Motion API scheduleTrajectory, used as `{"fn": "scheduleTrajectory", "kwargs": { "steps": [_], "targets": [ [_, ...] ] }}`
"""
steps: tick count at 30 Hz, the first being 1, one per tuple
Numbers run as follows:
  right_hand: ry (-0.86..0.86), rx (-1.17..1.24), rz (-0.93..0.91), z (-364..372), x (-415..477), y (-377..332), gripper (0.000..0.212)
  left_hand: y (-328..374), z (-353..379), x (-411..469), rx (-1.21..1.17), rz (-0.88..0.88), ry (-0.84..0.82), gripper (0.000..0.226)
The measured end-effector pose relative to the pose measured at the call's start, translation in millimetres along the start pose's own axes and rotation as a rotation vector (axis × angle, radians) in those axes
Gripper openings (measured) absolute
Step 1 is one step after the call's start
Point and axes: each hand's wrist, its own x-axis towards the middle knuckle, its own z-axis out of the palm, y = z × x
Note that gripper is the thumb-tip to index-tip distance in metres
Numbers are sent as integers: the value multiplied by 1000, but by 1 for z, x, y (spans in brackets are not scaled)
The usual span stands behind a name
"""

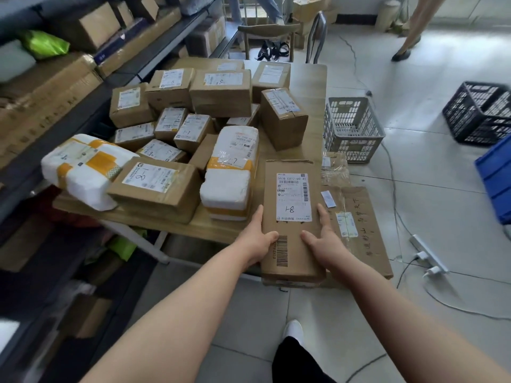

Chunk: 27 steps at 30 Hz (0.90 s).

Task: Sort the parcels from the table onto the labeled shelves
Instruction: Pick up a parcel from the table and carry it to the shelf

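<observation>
Head view: left hand point(258, 241) and right hand point(322, 239) grasp flat parcel point(291, 217) labeled "8-1".

Light wooden table point(309, 78) heaped with parcels

Brown taped cardboard boxes point(221, 92) crowd its far left; white foam parcels banded in yellow tape point(229, 172) lie nearer.

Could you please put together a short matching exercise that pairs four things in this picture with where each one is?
Things:
1. long flat brown cardboard parcel
2. grey slatted plastic crate
3. white power strip
4. green plastic bag

Places:
A. on the upper shelf, far left
B. floor right of the table
C. between the left hand and right hand
D. floor at the table's right edge

Pairs: 1-C, 2-D, 3-B, 4-A
</observation>
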Motion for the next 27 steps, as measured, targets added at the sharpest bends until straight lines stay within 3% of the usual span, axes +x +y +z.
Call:
{"fn": "scheduleTrajectory", "kwargs": {
  "steps": [6, 15, 27],
  "targets": [
    [59, 129, -36, 32, -83, 40, 86, -60, 13, -60, -85, 64, -68, 80],
    [48, -112, -184, 39, -141, 40, 86, -94, 15, -126, -239, 138, -6, 78],
    [-392, -362, -328, 92, -173, 23, 86, -163, 10, -223, -402, -110, 350, 79]
  ]
}}
